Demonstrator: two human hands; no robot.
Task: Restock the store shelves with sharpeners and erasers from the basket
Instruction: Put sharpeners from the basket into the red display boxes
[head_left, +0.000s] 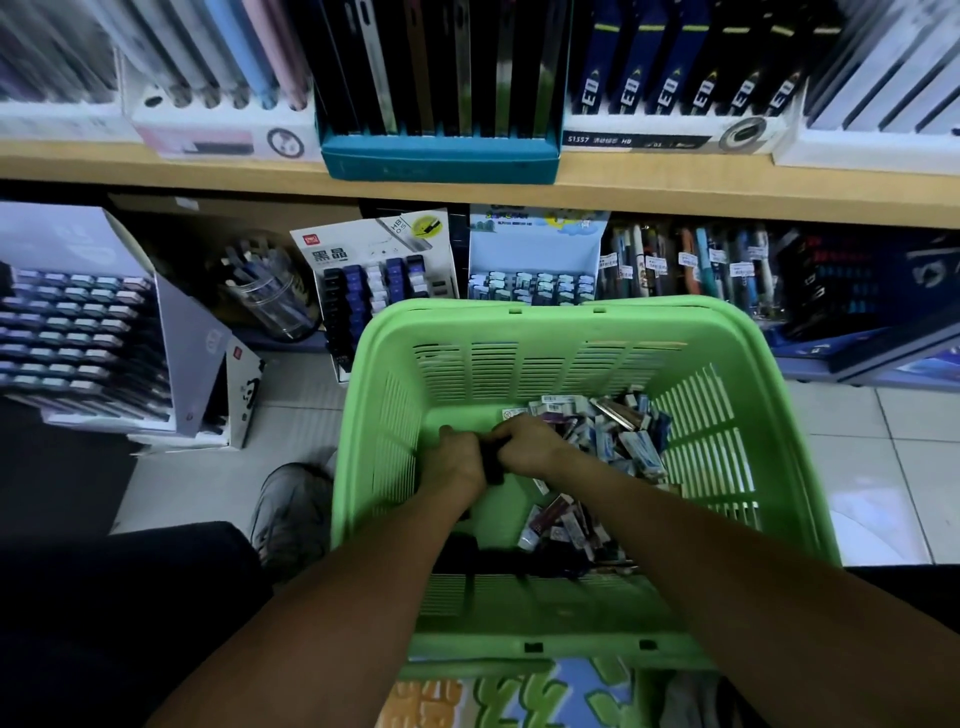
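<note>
A green slatted plastic basket stands on the floor in front of me. A heap of small wrapped erasers and sharpeners fills its right side. Both my hands are down inside it, side by side. My left hand and my right hand are closed together around one small dark object; most of it is hidden by the fingers, so I cannot tell what it is. More dark items lie under my forearms near the basket's near wall.
A wooden shelf above holds boxed pens and pencils. Below it stand display boxes: lead refills, a blue-white box, a clear pen jar, a tiered tray. White floor tiles lie to the right. My shoe is left.
</note>
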